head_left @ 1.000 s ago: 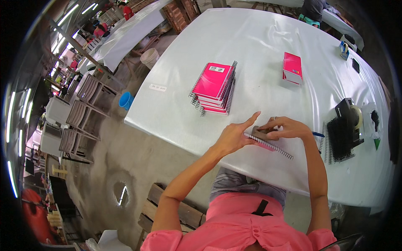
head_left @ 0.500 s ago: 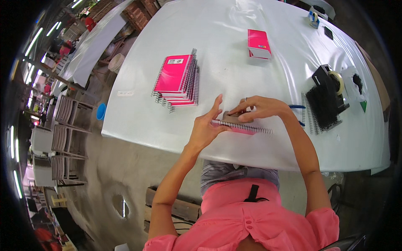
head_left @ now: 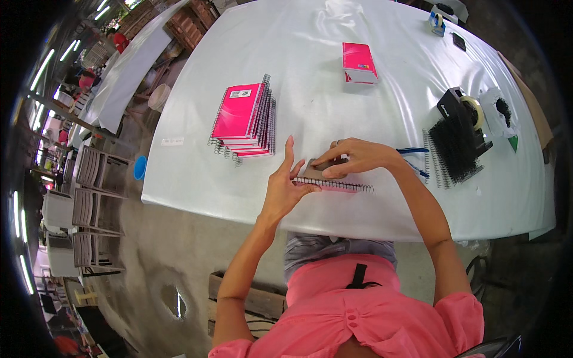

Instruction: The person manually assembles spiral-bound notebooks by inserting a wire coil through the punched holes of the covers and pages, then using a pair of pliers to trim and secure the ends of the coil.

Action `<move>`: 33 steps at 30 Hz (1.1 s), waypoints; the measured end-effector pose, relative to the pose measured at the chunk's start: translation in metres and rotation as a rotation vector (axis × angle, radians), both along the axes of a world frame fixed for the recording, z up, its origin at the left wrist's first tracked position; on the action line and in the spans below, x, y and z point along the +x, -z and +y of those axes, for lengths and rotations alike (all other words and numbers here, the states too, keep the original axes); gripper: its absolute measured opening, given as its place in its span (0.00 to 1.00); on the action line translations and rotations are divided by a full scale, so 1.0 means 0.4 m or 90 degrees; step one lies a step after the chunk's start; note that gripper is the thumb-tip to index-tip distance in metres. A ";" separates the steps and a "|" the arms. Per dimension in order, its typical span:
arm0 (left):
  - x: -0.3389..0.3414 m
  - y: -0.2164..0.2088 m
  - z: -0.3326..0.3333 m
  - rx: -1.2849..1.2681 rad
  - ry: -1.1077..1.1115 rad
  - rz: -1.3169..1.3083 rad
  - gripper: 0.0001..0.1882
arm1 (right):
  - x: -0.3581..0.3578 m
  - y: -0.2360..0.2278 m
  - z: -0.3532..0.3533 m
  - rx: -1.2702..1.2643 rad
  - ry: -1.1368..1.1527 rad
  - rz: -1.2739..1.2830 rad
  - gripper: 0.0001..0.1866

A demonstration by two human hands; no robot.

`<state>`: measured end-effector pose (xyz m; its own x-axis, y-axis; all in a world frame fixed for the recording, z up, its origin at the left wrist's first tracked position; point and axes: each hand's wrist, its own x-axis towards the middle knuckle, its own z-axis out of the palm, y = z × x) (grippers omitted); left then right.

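A small notebook with a pink cover and a brown card back stands at the table's near side, its bound edge upward. A dark wire spiral runs along that edge, and its free end juts out past the right corner. My left hand grips the notebook's left end, thumb along the spiral and index finger raised. My right hand is closed over the brown back with fingers and thumb bent against it; part of the notebook is hidden beneath.
Pink spiral notebooks are stacked at left. A pink block of unbound books lies farther back. On the right are blue-handled pliers, a pile of black spirals and a tape dispenser. The white table's front edge runs close by.
The spiral's free end sticks out less beyond the notebook's right corner. Both hands stay on the notebook, my left index finger now more upright. The whole view has shifted slightly.
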<state>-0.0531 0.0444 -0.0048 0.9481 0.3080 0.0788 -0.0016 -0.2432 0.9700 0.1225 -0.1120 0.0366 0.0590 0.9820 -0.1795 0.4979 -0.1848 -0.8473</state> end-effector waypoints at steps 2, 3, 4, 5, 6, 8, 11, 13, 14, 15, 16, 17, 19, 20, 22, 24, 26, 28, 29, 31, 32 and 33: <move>-0.008 0.002 0.001 -0.027 -0.009 -0.006 0.63 | 0.002 0.000 0.006 -0.056 0.031 -0.046 0.28; -0.010 0.004 0.002 -0.056 -0.019 -0.010 0.60 | 0.002 -0.004 0.005 -0.056 0.030 -0.047 0.28; -0.013 0.007 0.010 -0.057 -0.018 -0.011 0.60 | 0.002 -0.011 0.000 -0.056 0.054 -0.091 0.29; -0.018 0.012 0.022 -0.005 0.035 0.010 0.53 | 0.000 -0.014 -0.008 -0.057 0.079 -0.135 0.30; -0.021 0.016 0.032 0.048 0.089 0.030 0.45 | 0.001 0.000 -0.021 -0.058 0.082 -0.134 0.30; -0.024 0.023 0.037 0.000 0.118 0.032 0.38 | 0.003 0.030 -0.064 0.202 0.177 -0.455 0.28; -0.039 -0.014 0.029 -0.061 0.132 0.048 0.30 | 0.010 0.008 -0.178 0.125 0.322 -0.400 0.23; -0.055 -0.097 0.031 -0.041 0.069 0.002 0.27 | -0.009 -0.011 -0.244 0.000 0.391 -0.439 0.21; -0.057 -0.140 0.032 -0.014 0.035 -0.062 0.25 | -0.019 -0.011 -0.280 -0.121 0.444 -0.475 0.20; -0.057 -0.177 0.026 0.027 -0.003 -0.112 0.26 | -0.026 0.003 -0.321 -0.148 0.429 -0.505 0.25; -0.048 -0.204 0.020 0.067 -0.039 -0.164 0.26 | -0.028 0.035 -0.362 -0.163 0.445 -0.506 0.25; -0.034 -0.208 0.011 0.122 -0.040 -0.175 0.27 | -0.028 0.077 -0.392 -0.085 0.454 -0.598 0.26; 0.012 -0.192 -0.022 0.301 -0.045 -0.223 0.30 | -0.030 0.121 -0.415 -0.008 0.468 -0.690 0.27; 0.035 -0.162 -0.044 0.427 -0.050 -0.256 0.31 | -0.030 0.133 -0.411 0.007 0.474 -0.697 0.29; 0.054 -0.063 -0.076 0.466 0.023 -0.144 0.34 | -0.031 0.146 -0.399 0.027 0.484 -0.703 0.30; 0.069 -0.014 -0.122 0.541 0.033 -0.099 0.33 | -0.036 0.153 -0.384 0.016 0.509 -0.785 0.27; 0.068 0.003 -0.136 0.542 -0.006 -0.113 0.33 | -0.078 0.137 -0.352 0.052 0.527 -0.639 0.26; 0.057 0.014 -0.144 0.542 -0.053 -0.118 0.34 | -0.157 0.102 -0.312 0.137 0.490 -0.486 0.26; 0.059 0.011 -0.144 0.553 -0.060 -0.117 0.34 | -0.194 0.082 -0.295 0.190 0.450 -0.481 0.26; 0.061 -0.001 -0.145 0.569 -0.062 -0.116 0.34 | -0.241 0.054 -0.264 0.211 0.441 -0.474 0.26; 0.060 -0.010 -0.149 0.549 -0.060 -0.114 0.35 | -0.253 0.047 -0.255 0.227 0.427 -0.472 0.26; 0.059 -0.014 -0.151 0.529 -0.057 -0.112 0.36 | -0.256 0.050 -0.249 0.247 0.436 -0.471 0.28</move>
